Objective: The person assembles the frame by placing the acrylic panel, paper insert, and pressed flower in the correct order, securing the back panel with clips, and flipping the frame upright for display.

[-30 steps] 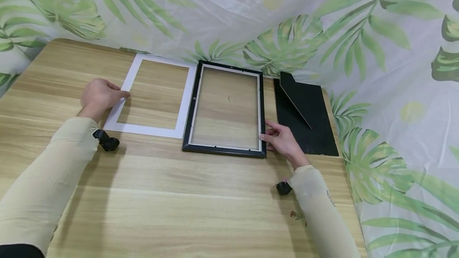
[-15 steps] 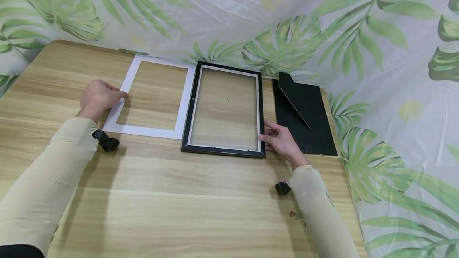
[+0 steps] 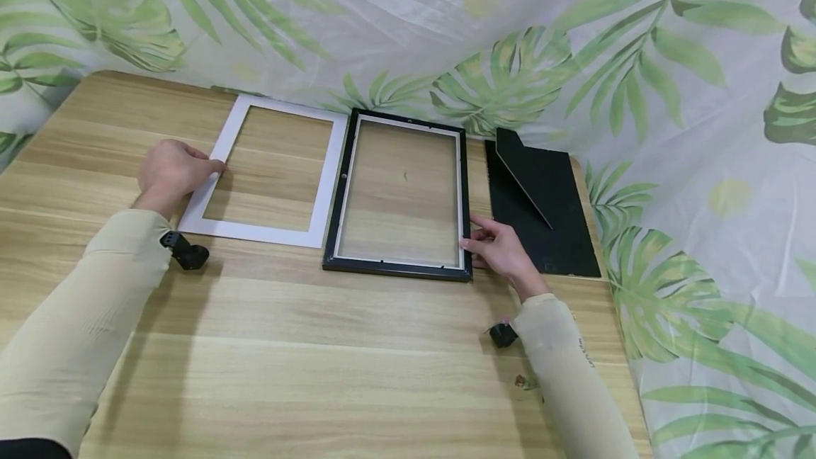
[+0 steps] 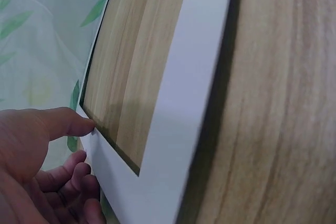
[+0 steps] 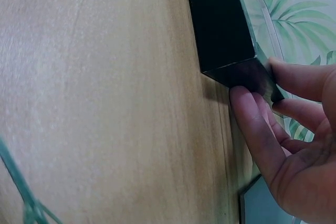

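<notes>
A white photo mat [image 3: 280, 235] lies at the left of the back row in the head view. My left hand [image 3: 171, 172] pinches its left edge; in the left wrist view the thumb [image 4: 73, 121] is on top of the white border [image 4: 181, 93], with the other fingers curled below. Next to the mat is a black picture frame [image 3: 398, 271], back side up, with a clear pane and a pale inner lip. My right hand [image 3: 502, 250] grips its right side near the front corner. In the right wrist view, fingers hold the frame's dark corner [image 5: 220, 19].
A black backing board [image 3: 567, 197] with its stand flap [image 3: 525, 179] raised lies right of the frame. Leaf-patterned cloth [image 3: 408, 27] hangs along the wooden table's [image 3: 331, 367] back and right edges. A small red and green bit [image 3: 525, 382] is near the right forearm.
My left hand and the mat have shifted slightly to the left, and the gap between mat and frame looks a little wider. The right hand and frame stay in place.
</notes>
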Demonstrator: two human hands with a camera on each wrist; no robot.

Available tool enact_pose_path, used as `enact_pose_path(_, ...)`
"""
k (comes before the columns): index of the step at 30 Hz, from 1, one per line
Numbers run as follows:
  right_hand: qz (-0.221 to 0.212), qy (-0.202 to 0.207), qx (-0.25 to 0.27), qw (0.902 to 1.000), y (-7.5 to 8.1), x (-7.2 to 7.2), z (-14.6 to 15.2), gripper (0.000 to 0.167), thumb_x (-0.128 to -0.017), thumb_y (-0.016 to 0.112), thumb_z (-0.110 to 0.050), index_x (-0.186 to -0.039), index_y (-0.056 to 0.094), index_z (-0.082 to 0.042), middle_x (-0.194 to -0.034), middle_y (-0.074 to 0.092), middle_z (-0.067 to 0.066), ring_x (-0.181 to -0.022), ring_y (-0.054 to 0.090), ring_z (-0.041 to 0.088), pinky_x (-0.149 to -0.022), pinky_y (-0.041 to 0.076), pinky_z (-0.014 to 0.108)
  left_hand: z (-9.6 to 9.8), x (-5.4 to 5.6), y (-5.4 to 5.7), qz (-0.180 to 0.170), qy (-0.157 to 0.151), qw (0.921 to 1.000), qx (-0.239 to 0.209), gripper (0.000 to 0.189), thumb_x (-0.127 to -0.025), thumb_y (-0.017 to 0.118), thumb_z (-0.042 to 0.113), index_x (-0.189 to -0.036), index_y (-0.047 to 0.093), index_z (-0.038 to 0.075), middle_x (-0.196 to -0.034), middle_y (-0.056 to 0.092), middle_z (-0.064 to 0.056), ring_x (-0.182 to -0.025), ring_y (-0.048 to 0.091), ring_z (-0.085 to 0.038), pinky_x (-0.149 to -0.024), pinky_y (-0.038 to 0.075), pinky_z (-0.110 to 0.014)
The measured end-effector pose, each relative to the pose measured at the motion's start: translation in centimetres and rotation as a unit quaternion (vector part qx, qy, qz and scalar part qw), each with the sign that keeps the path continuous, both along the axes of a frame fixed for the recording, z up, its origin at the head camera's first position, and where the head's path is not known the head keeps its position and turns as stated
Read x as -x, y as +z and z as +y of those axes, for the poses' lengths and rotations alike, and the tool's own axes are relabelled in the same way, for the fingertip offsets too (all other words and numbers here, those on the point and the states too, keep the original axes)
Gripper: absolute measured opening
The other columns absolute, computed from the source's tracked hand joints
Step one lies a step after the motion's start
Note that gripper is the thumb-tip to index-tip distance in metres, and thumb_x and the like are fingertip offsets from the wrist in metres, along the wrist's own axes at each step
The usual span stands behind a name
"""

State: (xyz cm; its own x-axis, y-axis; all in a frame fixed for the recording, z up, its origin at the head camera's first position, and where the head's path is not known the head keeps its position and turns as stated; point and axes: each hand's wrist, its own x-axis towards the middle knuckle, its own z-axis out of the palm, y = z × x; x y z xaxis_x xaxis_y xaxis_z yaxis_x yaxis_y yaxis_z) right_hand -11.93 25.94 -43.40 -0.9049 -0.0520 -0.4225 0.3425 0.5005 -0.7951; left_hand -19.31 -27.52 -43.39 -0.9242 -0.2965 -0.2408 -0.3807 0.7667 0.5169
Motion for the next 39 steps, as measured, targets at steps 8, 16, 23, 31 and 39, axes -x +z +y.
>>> enact_pose_path(8,0.0,0.0,0.001,1.0,0.0,-0.1,0.0,0.066,-0.094,0.073,-0.013,-0.154,0.044,-0.02,-0.121,0.055,0.017,-0.091,0.061,0.025,-0.075,0.06,0.035,0.0,0.0,0.1,0.004,0.002,1.0,-0.001,0.051,-0.089,0.072,0.043,-0.113,0.071,-0.002,-0.109,0.065,-0.024,-0.069,0.055,-0.022,-0.054,0.044,-0.037)
enact_pose_path(16,-0.001,-0.001,-0.002,1.0,0.0,-0.1,0.0,0.066,-0.094,0.073,-0.013,-0.154,0.044,-0.02,-0.121,0.056,0.017,-0.092,0.06,0.025,-0.076,0.06,0.035,-0.4,0.0,0.2,0.005,-0.004,0.9992,-0.04,0.057,-0.091,0.07,0.042,-0.123,0.065,-0.005,-0.122,0.061,-0.027,-0.081,0.058,-0.023,-0.062,0.046,-0.033)
enact_pose_path(23,0.007,0.007,0.0,1.0,0.1,-0.1,0.1,0.066,-0.095,0.073,-0.014,-0.154,0.044,-0.019,-0.121,0.056,0.017,-0.092,0.06,0.025,-0.076,0.06,0.035,-2.3,0.2,-0.2,-0.016,-0.005,0.9791,-0.202,0.035,-0.093,0.071,0.033,-0.115,0.072,0.005,-0.082,0.063,0.0,-0.07,0.058,-0.011,-0.06,0.054,-0.029)
enact_pose_path(31,0.01,0.006,0.001,0.9999,0.1,-0.2,0.2,0.066,-0.094,0.073,-0.013,-0.154,0.044,-0.019,-0.121,0.055,0.017,-0.091,0.061,0.025,-0.075,0.06,0.034,-3.9,0.1,0.0,-0.083,-0.051,0.9423,-0.32,0.008,-0.097,0.069,0.029,-0.104,0.065,0.028,-0.082,0.065,0.012,-0.078,0.06,-0.006,-0.07,0.054,-0.026)
enact_pose_path(39,0.01,0.008,-0.001,0.9999,0.1,-0.1,0.1,0.066,-0.094,0.073,-0.013,-0.154,0.044,-0.019,-0.12,0.055,0.017,-0.091,0.061,0.025,-0.075,0.06,0.034,-4.4,0.0,0.1,-0.119,-0.026,0.894,-0.431,0.028,-0.099,0.067,0.018,-0.085,0.071,0.041,-0.085,0.067,0.011,-0.08,0.063,-0.006,-0.073,0.056,-0.025)
